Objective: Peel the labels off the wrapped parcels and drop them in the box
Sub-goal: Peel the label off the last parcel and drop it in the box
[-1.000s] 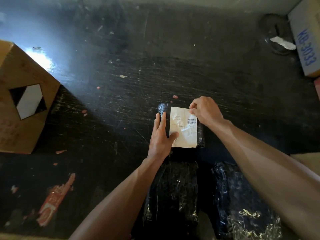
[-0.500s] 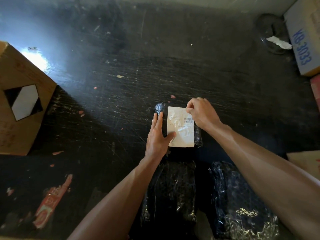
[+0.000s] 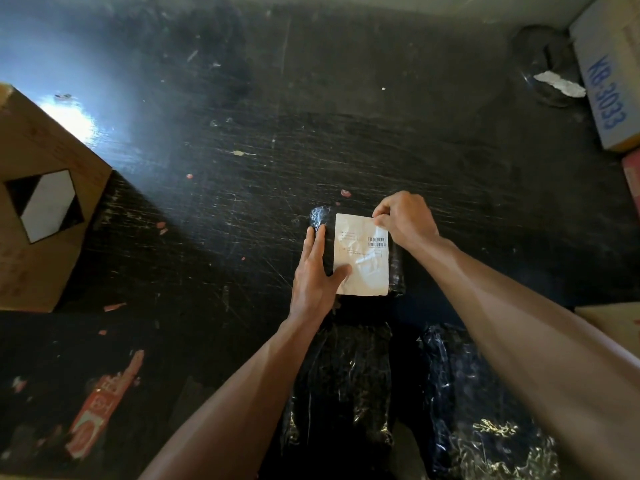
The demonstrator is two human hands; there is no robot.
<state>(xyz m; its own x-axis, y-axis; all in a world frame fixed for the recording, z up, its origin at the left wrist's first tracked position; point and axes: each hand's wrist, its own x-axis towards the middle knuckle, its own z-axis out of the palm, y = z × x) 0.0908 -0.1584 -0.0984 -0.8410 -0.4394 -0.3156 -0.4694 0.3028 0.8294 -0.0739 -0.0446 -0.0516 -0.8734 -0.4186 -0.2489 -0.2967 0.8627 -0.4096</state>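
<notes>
A small parcel (image 3: 320,220) wrapped in shiny black film lies on the dark scratched table. A white paper label (image 3: 360,261) with a barcode covers most of its top. My left hand (image 3: 317,275) lies flat on the parcel's left side, fingers straight, thumb on the label's lower left edge. My right hand (image 3: 405,220) has its fingers curled at the label's top right corner and pinches it. A brown cardboard box (image 3: 38,209) with a black and white hexagon mark stands at the left edge.
Two more black-wrapped parcels (image 3: 346,386) (image 3: 478,410) lie near me under my forearms. A white carton printed KB-3033 (image 3: 606,81) stands at the far right, with a dark round thing holding a torn paper scrap (image 3: 557,84) beside it. A red sticker (image 3: 100,407) lies at lower left.
My right hand's fingers have drawn together on the label's top right corner. My left hand has kept its place on the parcel. The label lies flat as before.
</notes>
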